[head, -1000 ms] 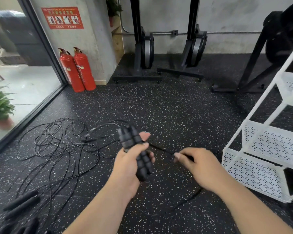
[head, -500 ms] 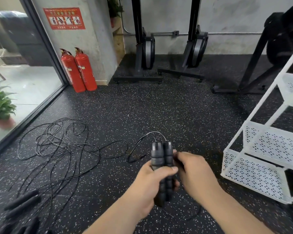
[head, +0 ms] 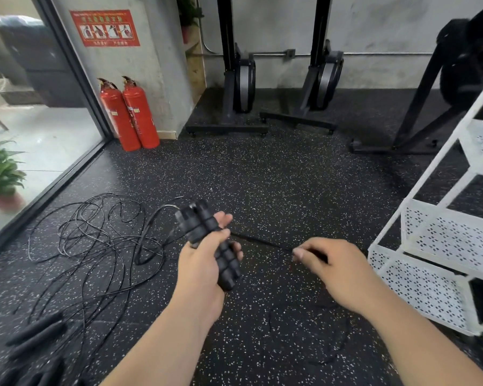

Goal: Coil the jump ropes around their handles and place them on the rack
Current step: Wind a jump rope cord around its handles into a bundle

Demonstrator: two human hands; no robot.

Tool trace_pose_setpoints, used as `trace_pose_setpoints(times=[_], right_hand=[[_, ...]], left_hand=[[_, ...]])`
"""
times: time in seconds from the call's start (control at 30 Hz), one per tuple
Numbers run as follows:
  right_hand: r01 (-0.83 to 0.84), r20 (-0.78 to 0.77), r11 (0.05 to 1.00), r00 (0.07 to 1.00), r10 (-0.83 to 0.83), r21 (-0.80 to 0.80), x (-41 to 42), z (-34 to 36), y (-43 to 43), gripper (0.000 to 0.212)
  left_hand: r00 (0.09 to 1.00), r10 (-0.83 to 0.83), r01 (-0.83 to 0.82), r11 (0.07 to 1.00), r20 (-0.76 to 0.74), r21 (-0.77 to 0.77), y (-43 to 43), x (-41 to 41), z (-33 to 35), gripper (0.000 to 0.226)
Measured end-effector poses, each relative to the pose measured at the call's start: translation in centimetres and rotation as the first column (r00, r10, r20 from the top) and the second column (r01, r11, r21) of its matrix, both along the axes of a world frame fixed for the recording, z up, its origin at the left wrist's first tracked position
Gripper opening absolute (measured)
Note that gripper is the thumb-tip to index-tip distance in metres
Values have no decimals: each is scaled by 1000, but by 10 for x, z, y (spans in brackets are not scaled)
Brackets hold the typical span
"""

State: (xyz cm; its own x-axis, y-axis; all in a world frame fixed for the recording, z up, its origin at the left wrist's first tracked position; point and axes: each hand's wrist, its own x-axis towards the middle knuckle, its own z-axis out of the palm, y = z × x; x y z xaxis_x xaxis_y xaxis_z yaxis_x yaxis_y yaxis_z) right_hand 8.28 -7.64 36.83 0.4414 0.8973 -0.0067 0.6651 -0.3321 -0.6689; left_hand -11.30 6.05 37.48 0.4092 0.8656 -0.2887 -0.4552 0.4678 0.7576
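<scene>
Left hand (head: pixel 201 263) grips the paired handles (head: pixel 198 224), right hand (head: pixel 340 271) pinches the cord (head: pixel 260 241) taut. I'd worry tension slips & coils loosen, or tail snags floor tangle (head: pixel 95 246).

Black ribbed handles (head: pixel 209 243) at centre, over a black floor (head: pixel 276 185) speckled white. Black ropes (head: pixel 95 240) tangle at nine o'clock. Two red fire extinguishers (head: pixel 129 112) and a red sign (head: pixel 105 27) at eleven o'clock; a white rack (head: pixel 441 246), dot-perforated, at three o'clock.
</scene>
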Motion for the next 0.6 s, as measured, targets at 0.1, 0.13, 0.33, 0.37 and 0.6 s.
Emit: trace_pose_setpoints(times=[0.1, 0.13, 0.33, 0.37, 0.6], right_hand=[[72, 13, 994, 997, -73, 83, 5, 6, -1, 19], [102, 19, 988, 994, -105, 118, 5, 5, -2, 19], [180, 68, 952, 977, -202, 248, -9, 4, 0, 13], [155, 81, 960, 981, -178, 232, -14, 1, 2, 11], [-23, 74, 999, 997, 20, 48, -36, -30, 10, 9]], left_hand=[[998, 69, -69, 997, 12, 16, 3, -5, 2, 35], [998, 60, -60, 998, 6, 23, 2, -5, 3, 35], [947, -318, 317, 948, -38, -8, -18, -4, 3, 43], [924, -378, 379, 926, -60, 4, -25, -2, 2, 44], [880, -465, 462, 886, -97, -50, -48, 13, -15, 34]])
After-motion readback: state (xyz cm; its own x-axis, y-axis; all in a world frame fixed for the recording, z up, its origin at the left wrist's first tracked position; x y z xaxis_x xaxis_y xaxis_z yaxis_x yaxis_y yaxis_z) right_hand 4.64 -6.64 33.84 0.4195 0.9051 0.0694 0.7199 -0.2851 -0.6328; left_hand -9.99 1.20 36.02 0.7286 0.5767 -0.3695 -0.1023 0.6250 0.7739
